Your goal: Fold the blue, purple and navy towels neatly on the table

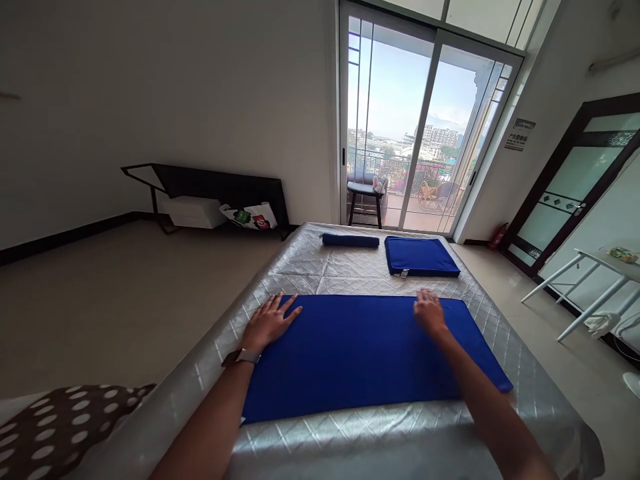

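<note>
Cropped forearms point(207, 413) reach over blue cloth point(350, 353), left hand point(267, 323) spread flat, holding nothing, right hand point(429, 311) curled, grip hidden.

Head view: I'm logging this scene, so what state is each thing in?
Large blue cloth: spread flat
Narrow blue bundle: rolled or folded, can't tell which
Thick blue rectangle: lying flat, white tag showing
Left hand: fingers spread on the large cloth
Right hand: fingers curled near that cloth's far edge
Silver cover: spread, lightly creased
Sliding glass door: looks closed
Dark-framed door: looks closed
Stool: upright
</note>
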Demonstrator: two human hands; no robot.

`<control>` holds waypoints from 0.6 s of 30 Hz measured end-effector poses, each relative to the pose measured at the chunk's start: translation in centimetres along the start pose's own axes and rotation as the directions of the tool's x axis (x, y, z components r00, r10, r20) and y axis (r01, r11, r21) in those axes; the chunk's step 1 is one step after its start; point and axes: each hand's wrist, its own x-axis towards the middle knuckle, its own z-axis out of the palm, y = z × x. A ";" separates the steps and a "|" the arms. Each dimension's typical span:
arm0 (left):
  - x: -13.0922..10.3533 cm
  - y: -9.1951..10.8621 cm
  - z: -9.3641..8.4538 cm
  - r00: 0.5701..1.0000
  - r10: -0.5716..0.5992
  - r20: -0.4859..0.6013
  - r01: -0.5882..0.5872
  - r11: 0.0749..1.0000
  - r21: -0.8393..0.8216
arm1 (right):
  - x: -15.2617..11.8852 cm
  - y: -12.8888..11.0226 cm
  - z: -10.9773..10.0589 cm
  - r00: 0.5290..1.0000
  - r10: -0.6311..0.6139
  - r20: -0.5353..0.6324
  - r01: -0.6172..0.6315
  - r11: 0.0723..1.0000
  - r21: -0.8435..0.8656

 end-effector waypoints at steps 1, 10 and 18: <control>0.0 0.0 0.0 1.000 0.003 -0.004 -0.003 1.000 0.003 | -0.3 -2.1 0.3 0.998 -0.068 0.008 0.068 0.998 0.017; 0.0 -0.2 0.3 1.000 0.006 -0.015 -0.005 1.000 0.003 | -1.7 -8.8 2.7 0.906 -0.394 0.155 0.361 0.910 0.202; 0.1 -0.2 0.4 1.000 -0.001 -0.026 0.001 1.000 0.000 | 0.9 7.3 1.7 0.999 0.024 0.039 -0.023 0.999 -0.026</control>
